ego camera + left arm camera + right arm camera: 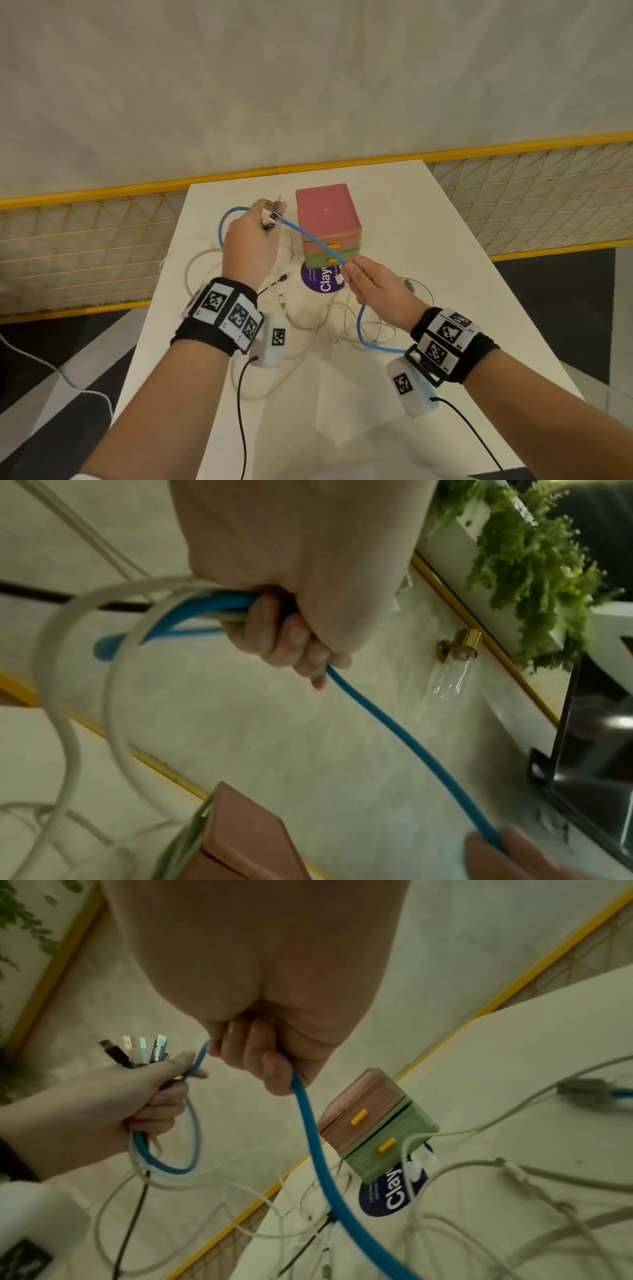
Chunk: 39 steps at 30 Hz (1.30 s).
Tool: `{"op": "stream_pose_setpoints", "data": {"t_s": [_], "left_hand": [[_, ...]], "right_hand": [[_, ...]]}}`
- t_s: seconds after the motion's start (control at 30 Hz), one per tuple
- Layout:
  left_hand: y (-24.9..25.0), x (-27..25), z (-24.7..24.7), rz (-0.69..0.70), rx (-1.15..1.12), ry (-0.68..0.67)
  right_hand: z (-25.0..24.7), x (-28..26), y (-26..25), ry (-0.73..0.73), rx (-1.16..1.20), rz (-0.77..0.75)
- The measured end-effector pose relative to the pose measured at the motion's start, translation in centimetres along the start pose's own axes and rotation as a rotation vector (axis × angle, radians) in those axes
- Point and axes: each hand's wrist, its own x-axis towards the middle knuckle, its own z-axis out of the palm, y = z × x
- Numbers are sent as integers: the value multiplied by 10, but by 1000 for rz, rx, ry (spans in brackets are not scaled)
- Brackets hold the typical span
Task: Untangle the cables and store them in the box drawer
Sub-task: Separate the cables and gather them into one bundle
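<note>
My left hand is raised over the table and grips a bundle of cable ends, their plugs sticking up above the fist. A blue cable runs taut from that fist to my right hand, which pinches it just in front of the drawer box. Past my right hand the blue cable drops to the table and curls under my wrist. White cables and a thin black one trail from the bundle onto the table. The drawer box, pink over green with yellow handles, has both drawers closed.
A white table carries loose white cable loops near its middle and a round purple sticker in front of the box. A yellow mesh railing runs behind the table, and dark floor lies at both sides.
</note>
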Motion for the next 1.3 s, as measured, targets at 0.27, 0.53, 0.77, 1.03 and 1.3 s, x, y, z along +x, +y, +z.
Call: {"op": "stream_pose_setpoints", "data": {"t_s": [0.27,0.53,0.77,1.03,1.3], "left_hand": [[16,-20,15,179,-26,-240],[18,-16,12,218,26,-192],[14,-21,24,220,69,-242],[23,-27,13,204,23,-337],[-11,-11,2,121,240,-64]], "right_hand": [[-1,2,-3,-9,34,-21],[-12,-7,2,19,-80,17],[-15,-8,-5,15,-106,-22],[-8,-9,-6,4,-140,-35],[-13,-15,4,-27,-208,-10]]}}
